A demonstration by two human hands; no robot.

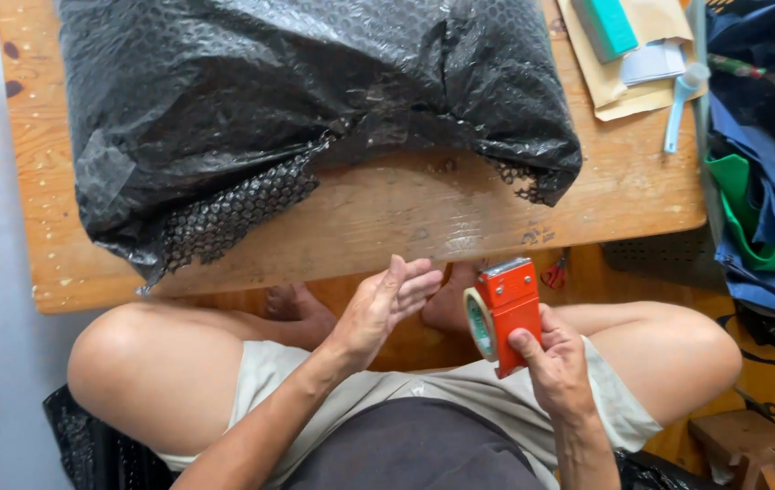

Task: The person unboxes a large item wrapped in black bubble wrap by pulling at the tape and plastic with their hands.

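A large parcel wrapped in black bubble wrap [297, 109] lies across a low wooden table [424, 218]. Below the table's near edge, my right hand [555, 367] grips an orange tape dispenser [507, 313] with a roll of clear tape, held upright over my lap. Just left of the dispenser is my left hand [385, 308], fingers together and slightly curled, palm toward the roll; whether it touches the tape end is unclear. I sit cross-legged, knees to either side and bare feet under the table's edge.
On the table's far right corner lie a brown envelope [619, 86], a teal block [607, 25] and a light blue plastic scoop [680, 100]. Blue and green cloth bags [764, 181] pile up at the right. A small wooden stool [741, 445] stands at lower right.
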